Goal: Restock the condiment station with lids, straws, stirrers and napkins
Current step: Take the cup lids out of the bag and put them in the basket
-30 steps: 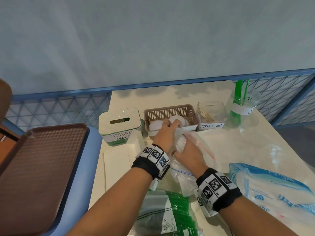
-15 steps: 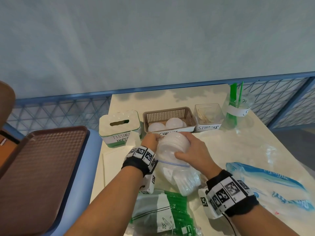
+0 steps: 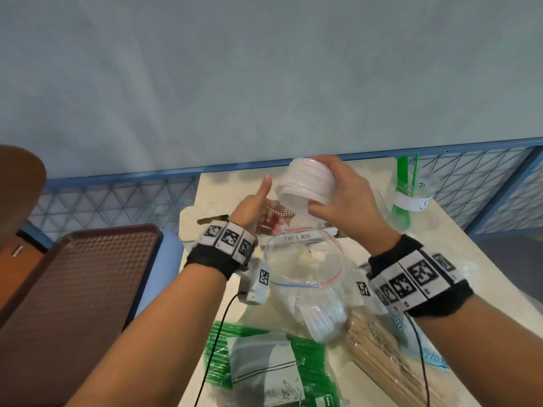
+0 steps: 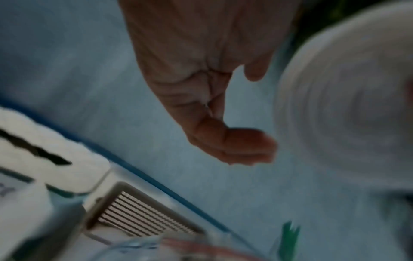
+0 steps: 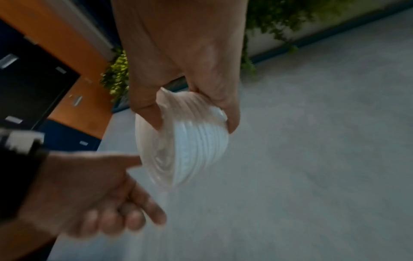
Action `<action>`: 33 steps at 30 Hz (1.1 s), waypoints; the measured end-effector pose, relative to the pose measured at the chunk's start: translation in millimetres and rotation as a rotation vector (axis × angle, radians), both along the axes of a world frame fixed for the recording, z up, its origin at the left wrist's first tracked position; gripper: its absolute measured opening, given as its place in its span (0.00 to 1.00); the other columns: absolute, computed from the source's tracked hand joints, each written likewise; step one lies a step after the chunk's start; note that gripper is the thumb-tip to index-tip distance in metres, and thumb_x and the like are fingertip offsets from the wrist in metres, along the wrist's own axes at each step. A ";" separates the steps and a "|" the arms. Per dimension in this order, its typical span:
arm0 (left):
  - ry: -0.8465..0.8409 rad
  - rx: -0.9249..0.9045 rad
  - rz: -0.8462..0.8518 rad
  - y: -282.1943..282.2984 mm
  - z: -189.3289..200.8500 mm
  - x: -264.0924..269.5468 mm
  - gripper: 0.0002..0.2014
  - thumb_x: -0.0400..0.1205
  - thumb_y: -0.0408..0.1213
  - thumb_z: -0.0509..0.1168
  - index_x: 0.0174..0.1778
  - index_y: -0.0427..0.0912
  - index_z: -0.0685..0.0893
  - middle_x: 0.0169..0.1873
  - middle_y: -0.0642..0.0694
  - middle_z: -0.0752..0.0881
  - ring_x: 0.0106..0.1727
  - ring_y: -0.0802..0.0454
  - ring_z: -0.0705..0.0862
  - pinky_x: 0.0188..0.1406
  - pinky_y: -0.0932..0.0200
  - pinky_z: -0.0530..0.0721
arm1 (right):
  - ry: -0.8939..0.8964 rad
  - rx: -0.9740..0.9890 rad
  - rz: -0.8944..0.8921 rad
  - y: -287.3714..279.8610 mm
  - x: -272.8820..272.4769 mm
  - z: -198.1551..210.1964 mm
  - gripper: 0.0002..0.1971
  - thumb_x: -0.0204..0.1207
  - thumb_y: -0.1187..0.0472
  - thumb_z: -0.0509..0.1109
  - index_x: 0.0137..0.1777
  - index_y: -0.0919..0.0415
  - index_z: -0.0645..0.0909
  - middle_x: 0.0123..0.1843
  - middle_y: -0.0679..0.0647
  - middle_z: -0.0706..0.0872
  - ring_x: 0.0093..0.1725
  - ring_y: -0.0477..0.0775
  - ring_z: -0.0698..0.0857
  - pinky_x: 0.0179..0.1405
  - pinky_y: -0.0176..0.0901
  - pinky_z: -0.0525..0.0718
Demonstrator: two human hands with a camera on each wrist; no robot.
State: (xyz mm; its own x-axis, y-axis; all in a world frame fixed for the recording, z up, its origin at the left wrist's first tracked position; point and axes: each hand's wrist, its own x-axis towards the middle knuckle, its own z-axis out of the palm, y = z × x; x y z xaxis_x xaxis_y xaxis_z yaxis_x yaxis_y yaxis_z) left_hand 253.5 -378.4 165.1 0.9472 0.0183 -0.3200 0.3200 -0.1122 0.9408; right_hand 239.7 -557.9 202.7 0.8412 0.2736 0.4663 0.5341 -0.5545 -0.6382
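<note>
Since half a second ago I have lifted the stack of white plastic cup lids [image 3: 305, 183] out of the clear zip-top bag [image 3: 305, 265]; it now sits high in the upper centre of the head view, tilted, clear of the table. My right hand [image 3: 343, 195] grips the stack, fingers over its upper edge and thumb under the lower one; the right wrist view shows the same pinch across the rims [image 5: 185, 139]. My left hand [image 3: 255, 210] has let go of the bag and hangs just left of the stack, thumb raised, fingers loosely curled and holding nothing. In the left wrist view the fingers [image 4: 234, 146] are near the blurred lid stack [image 4: 348, 98] but I cannot tell whether they touch it.

The bag lies open-mouthed at centre frame on the cream table [image 3: 440, 230], with more lids inside it. Behind my hands, the brown mesh basket [image 3: 282, 212] is mostly hidden. The white tissue box [image 3: 199, 218] shows at its left. A clear cup with green straws [image 3: 408, 198] stands at the upper right. A bag of green straws [image 3: 264, 362] fills the lower centre, with a pack of wooden stirrers [image 3: 379, 348] to its right. A brown tray [image 3: 73, 289] occupies the left.
</note>
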 end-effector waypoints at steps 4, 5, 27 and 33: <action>0.075 -0.288 -0.092 5.4 30.2 5.0 0.41 0.74 0.73 0.49 0.47 0.32 0.79 0.29 0.43 0.81 0.26 0.50 0.84 0.25 0.65 0.85 | -0.191 -0.140 0.119 11.1 18.5 0.3 0.33 0.59 0.64 0.76 0.67 0.58 0.75 0.64 0.52 0.80 0.62 0.51 0.76 0.64 0.40 0.72; 0.076 -0.327 -0.085 4.7 35.1 7.1 0.40 0.74 0.72 0.52 0.48 0.32 0.80 0.29 0.43 0.82 0.28 0.50 0.85 0.26 0.63 0.86 | -0.248 -0.194 0.137 13.4 23.6 -1.0 0.33 0.59 0.64 0.77 0.67 0.58 0.75 0.65 0.53 0.81 0.64 0.53 0.76 0.65 0.51 0.73; 0.017 -0.173 0.288 8.0 -39.2 76.8 0.27 0.80 0.46 0.64 0.68 0.28 0.73 0.60 0.32 0.81 0.56 0.40 0.82 0.58 0.44 0.83 | 1.192 0.454 -0.018 60.9 134.9 -60.5 0.24 0.74 0.53 0.72 0.65 0.64 0.73 0.61 0.63 0.81 0.60 0.63 0.81 0.43 0.53 0.87; 0.030 0.119 0.300 10.0 -86.2 93.0 0.46 0.67 0.64 0.67 0.73 0.34 0.66 0.69 0.35 0.75 0.67 0.37 0.77 0.68 0.41 0.77 | 1.179 0.369 -0.077 69.9 154.7 -112.7 0.25 0.72 0.51 0.74 0.64 0.66 0.76 0.58 0.61 0.84 0.54 0.62 0.84 0.41 0.51 0.86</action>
